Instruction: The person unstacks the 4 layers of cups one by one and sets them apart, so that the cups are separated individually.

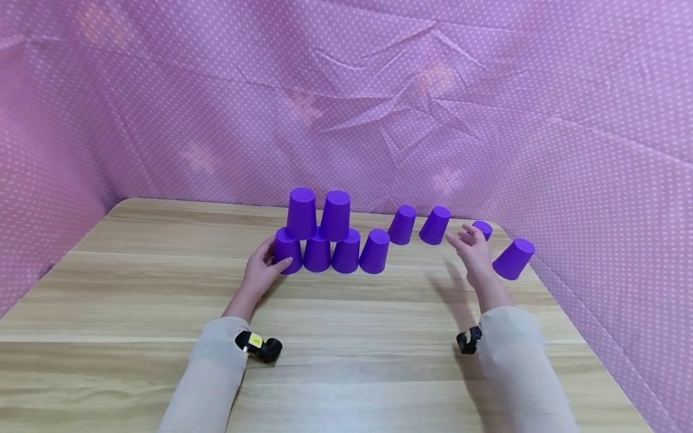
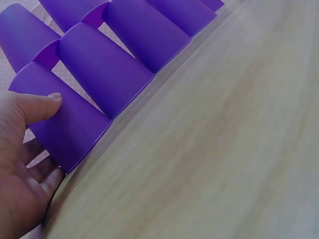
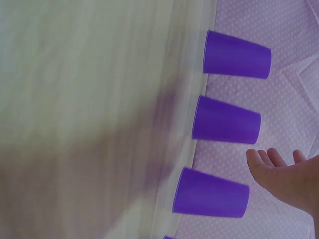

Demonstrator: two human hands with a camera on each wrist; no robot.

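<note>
My left hand (image 1: 260, 270) grips the leftmost purple cup (image 1: 289, 257) of a bottom row of four upside-down cups. Its thumb lies across the front of that cup (image 2: 75, 117), the other fingers at the outer side. Two more cups make an upper row: one upper cup (image 1: 301, 213) spans the first and second below, the other (image 1: 335, 216) the second and third. Nothing stands on the row's right-end cup (image 1: 374, 252). My right hand (image 1: 473, 255) is raised with relaxed fingers, holding nothing. In the head view it partly covers a separate cup (image 1: 483, 228).
Two upside-down cups, one (image 1: 402, 225) beside the other (image 1: 435, 226), stand between the stack and my right hand. Another cup (image 1: 514, 260) stands near the right edge of the wooden table (image 1: 346, 373). Pink dotted cloth (image 1: 216, 120) hangs behind and at both sides.
</note>
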